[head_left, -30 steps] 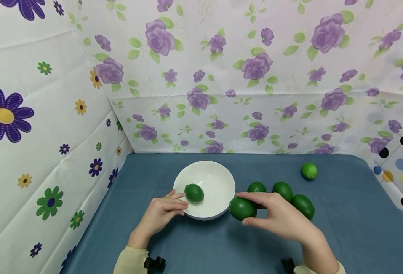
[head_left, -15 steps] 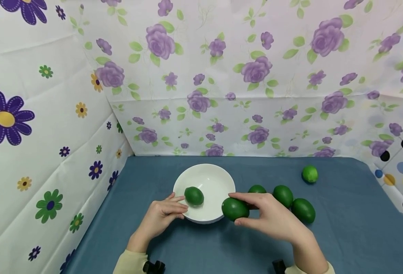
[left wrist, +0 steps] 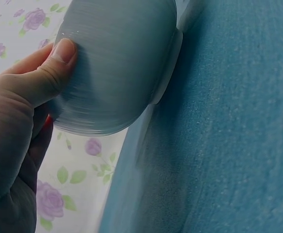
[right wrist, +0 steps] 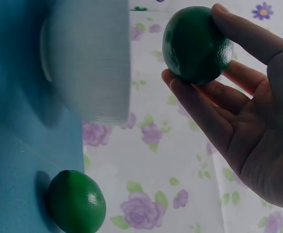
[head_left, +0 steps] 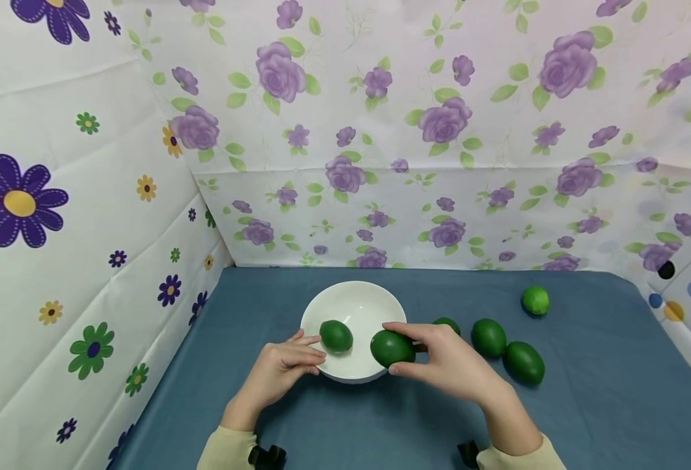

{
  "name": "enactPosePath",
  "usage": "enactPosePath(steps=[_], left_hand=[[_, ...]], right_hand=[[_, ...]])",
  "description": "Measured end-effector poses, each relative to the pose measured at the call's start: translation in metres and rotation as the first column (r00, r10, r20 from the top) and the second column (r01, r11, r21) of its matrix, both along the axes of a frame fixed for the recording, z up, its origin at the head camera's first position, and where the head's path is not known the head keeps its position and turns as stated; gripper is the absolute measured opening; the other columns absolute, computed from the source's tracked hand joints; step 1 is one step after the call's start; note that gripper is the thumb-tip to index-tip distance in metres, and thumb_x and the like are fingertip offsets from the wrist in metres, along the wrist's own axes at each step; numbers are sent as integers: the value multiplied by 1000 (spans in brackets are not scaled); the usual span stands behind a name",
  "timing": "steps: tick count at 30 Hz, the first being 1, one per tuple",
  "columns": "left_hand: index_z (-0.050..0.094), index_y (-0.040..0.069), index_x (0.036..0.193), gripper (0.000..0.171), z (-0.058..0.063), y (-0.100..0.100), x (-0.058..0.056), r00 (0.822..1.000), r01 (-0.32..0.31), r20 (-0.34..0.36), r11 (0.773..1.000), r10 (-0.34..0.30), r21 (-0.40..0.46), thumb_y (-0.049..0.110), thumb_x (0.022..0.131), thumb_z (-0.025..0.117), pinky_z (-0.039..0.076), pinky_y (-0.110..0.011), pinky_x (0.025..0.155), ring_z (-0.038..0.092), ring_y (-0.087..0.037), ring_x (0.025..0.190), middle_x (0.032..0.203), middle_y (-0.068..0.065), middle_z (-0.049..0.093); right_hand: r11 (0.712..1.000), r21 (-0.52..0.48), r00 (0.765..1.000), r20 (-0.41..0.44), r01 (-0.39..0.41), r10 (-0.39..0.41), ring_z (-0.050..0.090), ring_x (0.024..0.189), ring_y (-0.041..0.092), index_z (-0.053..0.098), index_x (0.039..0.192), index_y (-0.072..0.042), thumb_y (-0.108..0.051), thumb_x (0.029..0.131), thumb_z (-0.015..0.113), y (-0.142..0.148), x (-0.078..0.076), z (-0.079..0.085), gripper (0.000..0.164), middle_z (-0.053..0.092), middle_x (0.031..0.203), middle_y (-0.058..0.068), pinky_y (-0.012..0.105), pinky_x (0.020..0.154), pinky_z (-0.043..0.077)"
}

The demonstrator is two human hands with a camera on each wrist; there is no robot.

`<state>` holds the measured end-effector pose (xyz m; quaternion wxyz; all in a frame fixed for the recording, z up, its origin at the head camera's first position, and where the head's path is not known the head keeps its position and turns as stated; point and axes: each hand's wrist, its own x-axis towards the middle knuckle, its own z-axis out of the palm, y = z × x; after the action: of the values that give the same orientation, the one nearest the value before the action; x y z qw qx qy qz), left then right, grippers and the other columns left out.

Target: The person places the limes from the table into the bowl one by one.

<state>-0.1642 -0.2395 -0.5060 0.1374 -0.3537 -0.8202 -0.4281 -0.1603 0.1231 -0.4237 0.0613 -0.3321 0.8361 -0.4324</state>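
A white bowl (head_left: 354, 300) stands on the blue cloth, one dark green lime (head_left: 336, 336) lying inside it. My left hand (head_left: 283, 365) grips the bowl's left rim; the left wrist view shows the thumb (left wrist: 63, 51) against the outer wall. Between thumb and fingertips my right hand (head_left: 448, 359) holds another dark green lime (head_left: 391, 348), over the bowl's right rim in the head view. In the right wrist view, this held lime (right wrist: 195, 46) is raised beside the bowl (right wrist: 90, 63), above the level of its rim.
Right of the bowl, two dark green limes (head_left: 488, 338) (head_left: 524, 363) lie close together. Another lime (head_left: 448, 324) is partly hidden behind my right hand. Farther back sits a brighter green lime (head_left: 535, 300). Flowered sheets (head_left: 345, 215) hang behind and at the left.
My right hand has carried its lime leftward, from beside the bowl to over its right rim. The left hand keeps its hold on the bowl, and the lime inside stays put.
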Motion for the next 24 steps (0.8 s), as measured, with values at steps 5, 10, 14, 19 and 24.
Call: enactPosePath(steps=[5, 10, 14, 19, 24], left_hand=[[87, 5, 105, 25, 1, -2, -2, 1000, 5, -15, 999, -6, -40, 6, 81, 90, 43, -50, 123, 73, -36, 118, 108, 5, 81], [87, 6, 109, 27, 2, -4, -3, 999, 11, -40, 995, -15, -100, 7, 82, 90, 43, -46, 124, 73, -31, 121, 112, 5, 81], [86, 7, 111, 29, 5, -5, -4, 999, 8, -49, 989, -16, -146, 10, 83, 90, 44, -48, 122, 72, -27, 123, 114, 5, 80], [86, 8, 112, 29, 8, -6, -2, 999, 7, -40, 987, -13, -161, 11, 83, 90, 44, -49, 122, 71, -26, 124, 114, 5, 80], [86, 9, 112, 28, 8, -5, -2, 1000, 5, -22, 988, -9, -157, 11, 84, 89, 40, -41, 125, 71, -24, 125, 114, 7, 80]], right_hand=[[998, 62, 1000, 5, 1, -1, 70, 110, 3, 59, 154, -27, -40, 97, 83, -7, -5, -4, 63, 69, 136, -12, 35, 93, 65], [992, 118, 999, 7, 35, -36, 69, 105, 2, 59, 155, -23, -36, 98, 83, -18, -13, -6, 63, 71, 133, -9, 32, 85, 64], [984, 164, 998, -18, 68, -66, 70, 95, 7, 61, 153, -16, -31, 98, 83, -29, -19, -10, 62, 74, 128, -3, 32, 75, 61], [964, 235, 989, -106, 121, -98, 73, 108, 18, 63, 151, -11, -27, 96, 85, -43, -26, -14, 61, 73, 133, 4, 37, 84, 64], [933, 321, 979, -174, 161, -109, 71, 116, 27, 64, 150, -11, -25, 95, 86, -56, -34, -19, 61, 71, 137, 7, 46, 92, 64]])
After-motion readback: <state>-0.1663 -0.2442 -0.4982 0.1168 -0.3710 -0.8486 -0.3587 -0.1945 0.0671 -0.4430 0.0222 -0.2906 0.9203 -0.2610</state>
